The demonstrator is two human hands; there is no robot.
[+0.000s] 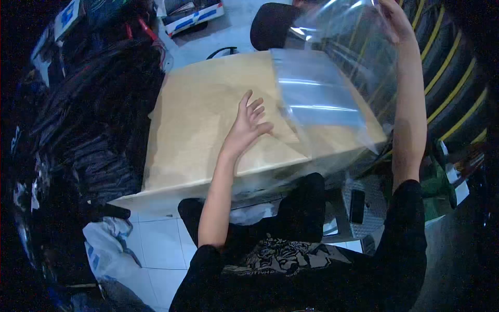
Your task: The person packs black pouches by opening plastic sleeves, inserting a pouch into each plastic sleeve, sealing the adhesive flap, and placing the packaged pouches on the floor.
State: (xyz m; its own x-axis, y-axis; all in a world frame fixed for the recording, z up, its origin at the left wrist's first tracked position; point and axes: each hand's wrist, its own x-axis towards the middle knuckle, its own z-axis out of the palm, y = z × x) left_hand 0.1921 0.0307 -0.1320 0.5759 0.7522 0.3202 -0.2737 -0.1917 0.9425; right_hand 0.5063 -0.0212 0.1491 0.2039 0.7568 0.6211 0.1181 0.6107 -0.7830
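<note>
My left hand (249, 125) is raised over the middle of a table covered in tan paper (202, 114), its fingers apart and nothing in it. At the upper right, my right hand (394, 21) is closed on the edge of a clear plastic sheet (358, 47). The sheet hangs from that hand down over the table's right side. Under or within the plastic, a pale blue stack of flat film (319, 93) lies on the table; its exact layering is hard to make out.
Dark fabric (104, 119) is heaped along the left. Black and yellow striped rolls or tyres (447, 78) stand at the right. A black stool (273, 26) is beyond the table. A phone (357, 206) lies below the table's right side, and a white bag (112, 244) is at lower left.
</note>
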